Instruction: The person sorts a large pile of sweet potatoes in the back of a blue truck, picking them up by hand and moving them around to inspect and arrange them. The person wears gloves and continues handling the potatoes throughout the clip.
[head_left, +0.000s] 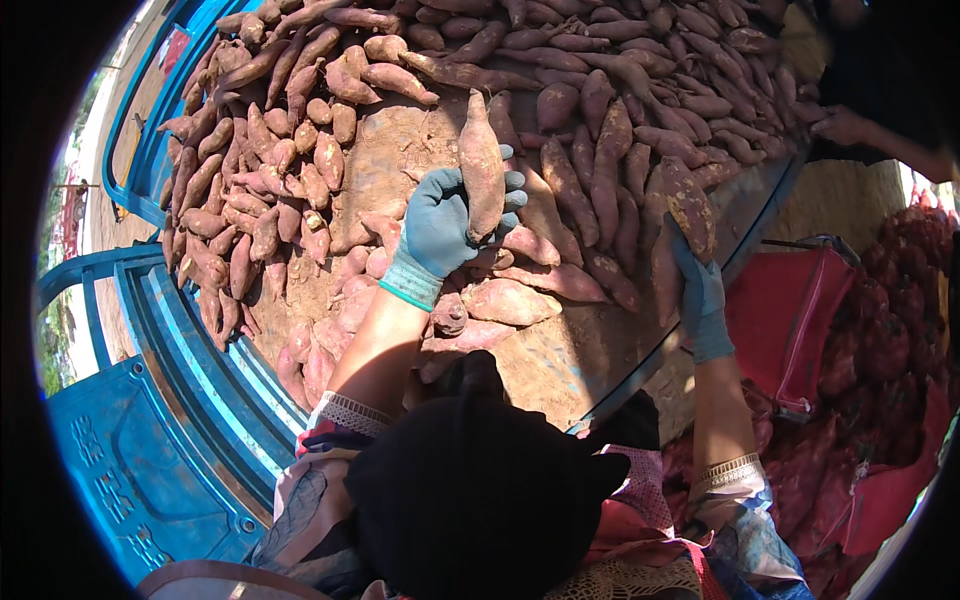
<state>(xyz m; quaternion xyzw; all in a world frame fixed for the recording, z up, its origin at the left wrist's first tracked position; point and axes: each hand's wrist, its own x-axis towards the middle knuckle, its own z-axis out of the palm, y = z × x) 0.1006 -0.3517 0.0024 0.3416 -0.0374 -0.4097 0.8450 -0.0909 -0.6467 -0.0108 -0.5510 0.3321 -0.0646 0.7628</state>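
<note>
My left hand (442, 236), in a blue-grey work glove with a green-edged cuff, grips a long sweet potato (482, 172). The tuber stands with its thin end away from me, and the fingertips show along its right side. My right hand (701, 296), gloved the same way, holds a sweet potato with pale scuffed patches (686, 206) over the truck bed's right edge. Another sweet potato (664, 274) shows just left of that hand; whether it is held too I cannot tell. Between my hands lie loose sweet potatoes (562, 279) on the dirty bed floor (547, 352).
Sweet potatoes are heaped at the far side (622, 60) and left (247, 202). Blue metal truck sides (195, 420) bound the left. At right, a red fabric bag (784, 322) hangs near filled red mesh sacks (892, 300). Another person's hand (844, 125) touches the heap at upper right.
</note>
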